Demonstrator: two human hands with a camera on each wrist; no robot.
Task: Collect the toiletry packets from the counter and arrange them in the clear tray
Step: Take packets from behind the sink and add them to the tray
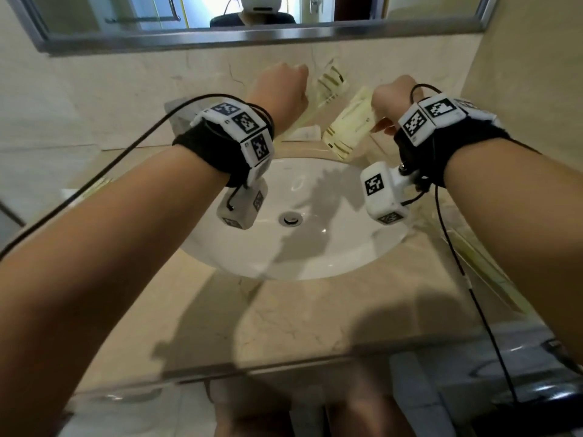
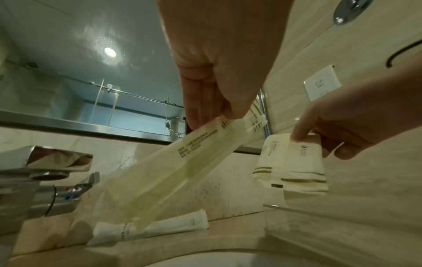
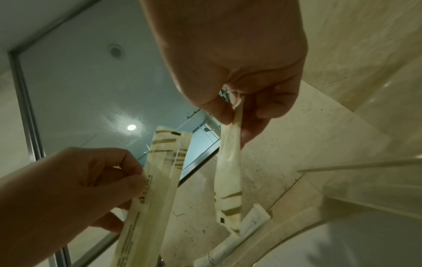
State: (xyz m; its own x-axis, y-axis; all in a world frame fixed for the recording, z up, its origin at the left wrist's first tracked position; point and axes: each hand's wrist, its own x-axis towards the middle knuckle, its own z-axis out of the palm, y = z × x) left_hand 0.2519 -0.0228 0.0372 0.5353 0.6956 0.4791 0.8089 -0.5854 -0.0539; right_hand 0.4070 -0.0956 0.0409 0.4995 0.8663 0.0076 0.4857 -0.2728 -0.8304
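Note:
My left hand (image 2: 212,121) pinches the top of a long cream packet (image 2: 182,162) printed with small text, which hangs slanted over the back of the counter. My right hand (image 3: 235,119) pinches a shorter cream packet (image 3: 228,171) with dark stripes at its lower end. In the head view both hands, left (image 1: 303,89) and right (image 1: 378,121), are raised side by side behind the sink. A white tube (image 2: 150,229) lies on the counter below them. The clear tray's rim (image 3: 365,166) shows to the right, below my right hand.
A white oval sink (image 1: 315,263) sits in the beige marble counter (image 1: 315,326). The chrome faucet (image 2: 34,180) stands to the left of the packets. A framed mirror (image 1: 252,36) runs along the wall above. Cables trail from both wrists.

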